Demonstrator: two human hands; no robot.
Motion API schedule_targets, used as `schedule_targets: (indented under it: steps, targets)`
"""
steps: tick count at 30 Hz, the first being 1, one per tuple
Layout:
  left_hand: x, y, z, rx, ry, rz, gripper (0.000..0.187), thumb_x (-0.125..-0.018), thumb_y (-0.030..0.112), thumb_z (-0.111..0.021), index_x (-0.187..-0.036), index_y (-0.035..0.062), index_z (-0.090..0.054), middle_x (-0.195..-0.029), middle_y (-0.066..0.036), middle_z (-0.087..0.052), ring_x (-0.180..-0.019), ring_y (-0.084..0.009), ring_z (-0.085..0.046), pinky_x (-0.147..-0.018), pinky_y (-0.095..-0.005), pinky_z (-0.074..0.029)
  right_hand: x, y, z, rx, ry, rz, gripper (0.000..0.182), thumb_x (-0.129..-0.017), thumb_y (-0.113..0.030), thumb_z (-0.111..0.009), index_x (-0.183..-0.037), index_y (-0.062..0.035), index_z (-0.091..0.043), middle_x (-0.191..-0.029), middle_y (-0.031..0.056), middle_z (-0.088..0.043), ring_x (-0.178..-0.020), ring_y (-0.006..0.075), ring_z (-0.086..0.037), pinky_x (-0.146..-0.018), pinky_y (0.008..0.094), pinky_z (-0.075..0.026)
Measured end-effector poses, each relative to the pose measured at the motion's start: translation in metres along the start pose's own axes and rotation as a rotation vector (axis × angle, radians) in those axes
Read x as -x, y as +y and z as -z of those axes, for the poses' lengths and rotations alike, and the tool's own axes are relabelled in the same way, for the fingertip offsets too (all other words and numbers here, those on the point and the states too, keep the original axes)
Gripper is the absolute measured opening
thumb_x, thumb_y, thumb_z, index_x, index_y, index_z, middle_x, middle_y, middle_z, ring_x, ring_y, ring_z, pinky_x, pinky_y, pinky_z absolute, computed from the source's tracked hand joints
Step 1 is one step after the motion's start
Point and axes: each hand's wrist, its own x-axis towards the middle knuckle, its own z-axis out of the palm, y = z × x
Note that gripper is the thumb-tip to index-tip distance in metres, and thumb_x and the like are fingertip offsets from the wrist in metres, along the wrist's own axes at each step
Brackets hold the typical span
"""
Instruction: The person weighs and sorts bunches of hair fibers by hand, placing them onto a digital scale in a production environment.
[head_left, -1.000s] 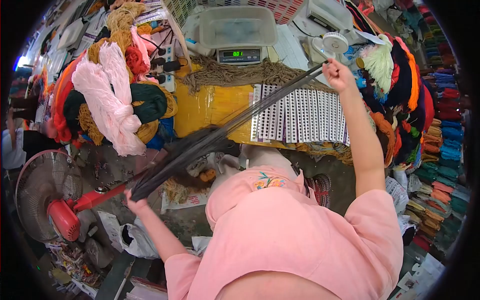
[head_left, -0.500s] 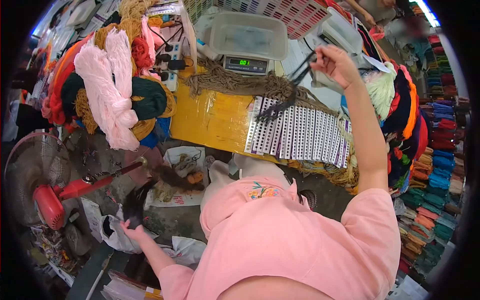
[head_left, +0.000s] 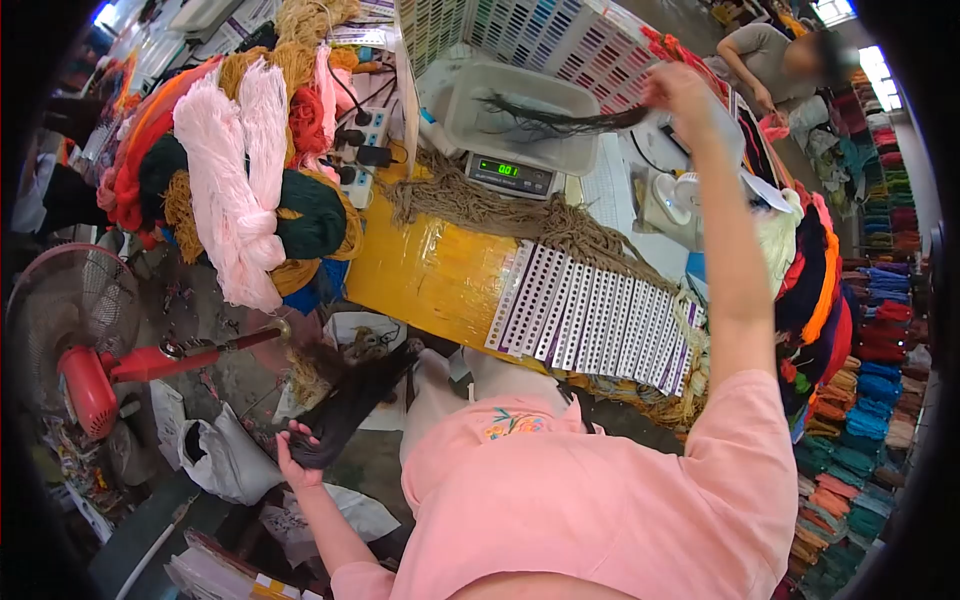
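Observation:
My left hand (head_left: pixel 300 455) grips a long dark hank of thread (head_left: pixel 352 405) at the lower left, its far end near my knee. My right hand (head_left: pixel 680 95) is raised at the upper right, its fingers closed on one end of a black thread bundle (head_left: pixel 565 122). That bundle stretches left above the clear plastic tray (head_left: pixel 585 165) on the scale (head_left: pixel 510 176), whose green display reads 0.01. Whether the bundle touches the tray I cannot tell. Below lie a brown yarn braid (head_left: pixel 480 208) and a row of white punched cards (head_left: pixel 590 320).
Pink yarn (head_left: pixel 225 180) and other hanks hang at the left, near a red fan (head_left: pixel 90 390). A yellow board (head_left: pixel 420 270) forms the table's near part. Hanks (head_left: pixel 825 290) hang at the right; another person (head_left: pixel 765 60) is at the upper right.
My right hand has moved up, and its black thread bundle has swung from over the cards to above the tray. The dark hank in my left hand now stretches toward my knee.

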Motion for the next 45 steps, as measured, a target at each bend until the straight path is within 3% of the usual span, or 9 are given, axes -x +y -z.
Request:
schedule_targets:
  steps: [2,4,7,12,16,18,23,36,45]
  targets:
    - [0.004,-0.016,-0.007,-0.013,-0.009,0.083,0.017,-0.081,0.026,-0.042,-0.078,0.012,-0.052,-0.092,-0.003,-0.051,-0.076,-0.013,-0.049,-0.056,-0.0298,-0.046,0.006,0.055,-0.042,0.323,-0.071,0.022,0.018,-0.073,-0.019,-0.049,-0.069,-0.0016,-0.053,-0.058,0.0071,-0.054,-0.052,0.0146,-0.055,-0.047,0.0279,-0.043]
    - [0.007,-0.032,-0.019,-0.049,-0.069,0.109,0.017,-0.082,0.027,-0.041,-0.078,0.0124,-0.049,-0.075,0.0,-0.047,-0.066,-0.011,-0.045,-0.054,-0.0278,-0.044,0.023,0.125,-0.075,0.951,-0.036,0.549,0.016,-0.071,-0.015,-0.045,-0.071,-0.0025,-0.055,-0.066,0.0155,-0.056,-0.061,0.0292,-0.055,-0.055,0.0366,-0.044]
    - [0.01,-0.05,-0.056,-0.128,-0.216,0.158,0.018,-0.082,0.026,-0.041,-0.071,0.0116,-0.044,-0.06,0.003,-0.036,-0.061,-0.0106,-0.04,-0.061,-0.0321,-0.04,0.07,0.162,-0.109,1.087,-0.389,-0.065,0.016,-0.07,-0.013,-0.048,-0.077,-0.0007,-0.054,-0.077,0.0182,-0.053,-0.072,0.0342,-0.05,-0.063,0.0406,-0.04]
    - [-0.003,-0.08,-0.123,-0.223,-0.462,0.228,0.021,-0.081,0.025,-0.041,-0.068,0.0091,-0.045,-0.062,0.001,-0.038,-0.076,-0.0173,-0.045,-0.082,-0.0492,-0.034,0.143,0.169,-0.125,0.624,0.108,0.186,0.022,-0.068,-0.008,-0.053,-0.089,-0.0016,-0.052,-0.084,0.0138,-0.052,-0.069,0.0256,-0.053,-0.061,0.0307,-0.043]
    - [-0.009,-0.11,-0.179,-0.236,-0.56,0.218,0.016,-0.08,0.012,-0.041,-0.073,0.0009,-0.051,-0.093,-0.011,-0.047,-0.096,-0.0252,-0.043,-0.082,-0.0482,-0.035,0.213,0.145,-0.149,0.325,-0.092,-0.177,0.018,-0.065,-0.009,-0.056,-0.081,-0.0008,-0.053,-0.087,0.0117,-0.05,-0.071,0.0199,-0.052,-0.06,0.0275,-0.042]
    - [-0.008,-0.119,-0.204,-0.36,-0.625,0.201,0.016,-0.08,0.01,-0.042,-0.075,-0.0001,-0.053,-0.099,-0.012,-0.047,-0.096,-0.0247,-0.044,-0.082,-0.0441,-0.036,0.241,0.12,-0.165,0.213,-0.119,-0.041,0.017,-0.066,-0.009,-0.057,-0.08,-0.0013,-0.054,-0.087,0.0112,-0.05,-0.071,0.0191,-0.052,-0.06,0.0252,-0.043]
    - [-0.004,-0.135,-0.233,-0.433,-0.639,0.078,0.021,-0.082,0.012,-0.037,-0.085,-0.0026,-0.053,-0.104,-0.013,-0.045,-0.097,-0.0227,-0.044,-0.082,-0.0381,-0.037,0.269,0.02,-0.192,-0.127,-0.231,-0.202,0.01,-0.072,-0.007,-0.054,-0.074,0.0021,-0.055,-0.068,0.001,-0.049,-0.052,0.0045,-0.044,-0.045,0.0178,-0.035]
    - [0.014,-0.133,-0.24,-0.309,-0.797,0.121,0.048,-0.084,0.034,-0.03,-0.105,-0.0067,-0.041,-0.114,-0.017,-0.037,-0.105,-0.0251,-0.037,-0.089,-0.0348,-0.028,0.293,-0.033,-0.214,-0.721,-0.374,-0.554,0.007,-0.067,-0.003,-0.052,-0.07,0.0002,-0.058,-0.05,-0.0016,-0.044,-0.043,0.0042,-0.036,-0.038,0.0175,-0.027]
    - [0.017,-0.126,-0.235,-0.378,-0.768,0.169,0.033,-0.083,0.019,-0.033,-0.099,-0.0058,-0.047,-0.114,-0.019,-0.037,-0.106,-0.0252,-0.036,-0.088,-0.0344,-0.029,0.306,-0.031,-0.211,-1.086,-0.326,-0.637,0.008,-0.067,0.0,-0.05,-0.07,-0.0012,-0.057,-0.088,0.0097,-0.056,-0.049,0.0065,-0.041,-0.043,0.0178,-0.033]
